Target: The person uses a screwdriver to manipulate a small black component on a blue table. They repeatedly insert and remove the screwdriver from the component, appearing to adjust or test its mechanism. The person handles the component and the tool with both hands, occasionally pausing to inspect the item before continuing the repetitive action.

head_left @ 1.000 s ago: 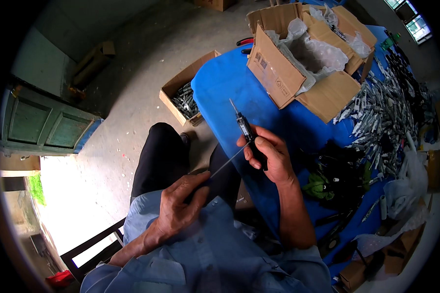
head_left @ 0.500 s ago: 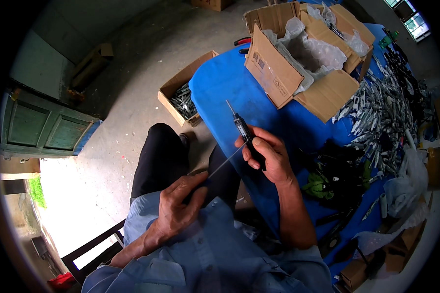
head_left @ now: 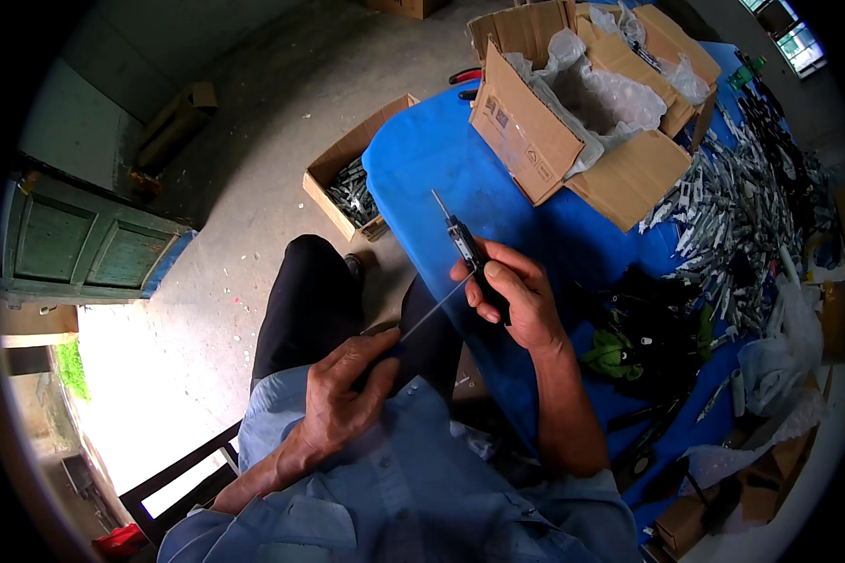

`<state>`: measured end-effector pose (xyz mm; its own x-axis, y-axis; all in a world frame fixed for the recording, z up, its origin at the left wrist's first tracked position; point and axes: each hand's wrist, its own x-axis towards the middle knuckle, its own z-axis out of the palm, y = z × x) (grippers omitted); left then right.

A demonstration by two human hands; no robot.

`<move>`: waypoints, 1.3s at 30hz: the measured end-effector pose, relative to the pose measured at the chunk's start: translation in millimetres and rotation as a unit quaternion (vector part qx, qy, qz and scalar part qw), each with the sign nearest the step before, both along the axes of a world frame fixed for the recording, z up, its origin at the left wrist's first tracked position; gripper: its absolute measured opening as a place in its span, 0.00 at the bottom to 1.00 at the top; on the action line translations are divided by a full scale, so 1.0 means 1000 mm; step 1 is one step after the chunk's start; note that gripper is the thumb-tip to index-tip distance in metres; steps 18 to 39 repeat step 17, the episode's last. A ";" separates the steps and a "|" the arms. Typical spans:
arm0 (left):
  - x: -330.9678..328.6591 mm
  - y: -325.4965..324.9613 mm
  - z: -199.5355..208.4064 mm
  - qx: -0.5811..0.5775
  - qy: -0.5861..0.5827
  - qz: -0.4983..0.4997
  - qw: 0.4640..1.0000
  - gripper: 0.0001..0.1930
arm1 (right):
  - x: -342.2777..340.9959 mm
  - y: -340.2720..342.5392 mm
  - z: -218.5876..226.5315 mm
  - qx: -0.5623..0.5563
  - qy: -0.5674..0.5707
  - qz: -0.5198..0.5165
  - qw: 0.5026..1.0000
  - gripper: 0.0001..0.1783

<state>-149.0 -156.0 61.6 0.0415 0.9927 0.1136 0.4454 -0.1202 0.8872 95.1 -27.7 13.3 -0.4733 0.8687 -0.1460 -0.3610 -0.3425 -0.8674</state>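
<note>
My left hand [head_left: 345,387] is closed round a screwdriver, most of its handle hidden in the palm. Its thin metal shaft [head_left: 429,317] slants up to the right, the tip meeting the side of a slim device near my right thumb. That device [head_left: 462,246] has a black grip, a grey-and-black mechanism and a narrow metal rod pointing up and away. My right hand [head_left: 521,296] is wrapped round its black grip, just above the near left edge of the blue-covered table [head_left: 432,159]. The exact contact point is too small to make out.
An open cardboard box [head_left: 526,141] lined with clear plastic stands on the table. A heap of grey metal parts [head_left: 723,216] lies right, with black parts and a green cloth [head_left: 612,357] nearer. On the floor, another box [head_left: 333,174] holds similar parts. Red-handled pliers [head_left: 465,76] lie behind.
Both hands, the screwdriver and the device keep practically the same place. No clear movement shows.
</note>
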 end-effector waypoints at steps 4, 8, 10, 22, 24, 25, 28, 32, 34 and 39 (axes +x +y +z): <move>0.000 0.000 0.001 -0.001 0.002 0.001 1.000 0.17 | 0.000 0.000 0.000 0.002 -0.005 -0.003 1.000 0.24; 0.000 0.000 0.002 -0.006 0.005 0.002 1.000 0.17 | -0.001 0.001 0.000 0.009 -0.015 -0.001 1.000 0.25; 0.000 0.000 0.003 -0.013 0.004 0.006 1.000 0.17 | -0.001 0.000 0.000 0.013 -0.016 -0.002 1.000 0.25; 0.000 -0.001 0.002 -0.008 0.002 0.001 1.000 0.17 | 0.000 0.000 -0.001 -0.008 -0.006 -0.002 1.000 0.23; 0.000 -0.001 0.002 -0.008 0.002 0.001 1.000 0.17 | 0.000 0.000 -0.001 -0.008 -0.006 -0.002 1.000 0.23; 0.000 -0.001 0.002 -0.008 0.002 0.001 1.000 0.17 | 0.000 0.000 -0.001 -0.008 -0.006 -0.002 1.000 0.23; 0.000 -0.001 0.002 -0.008 0.002 0.001 1.000 0.17 | 0.000 0.000 -0.001 -0.008 -0.006 -0.002 1.000 0.23; 0.000 -0.001 0.002 -0.008 0.002 0.001 1.000 0.17 | 0.000 0.000 -0.001 -0.008 -0.006 -0.002 1.000 0.23; 0.000 -0.001 0.002 -0.008 0.002 0.001 1.000 0.17 | 0.000 0.000 -0.001 -0.008 -0.006 -0.002 1.000 0.23; 0.000 -0.001 0.002 -0.008 0.002 0.001 1.000 0.17 | 0.000 0.000 -0.001 -0.008 -0.006 -0.002 1.000 0.23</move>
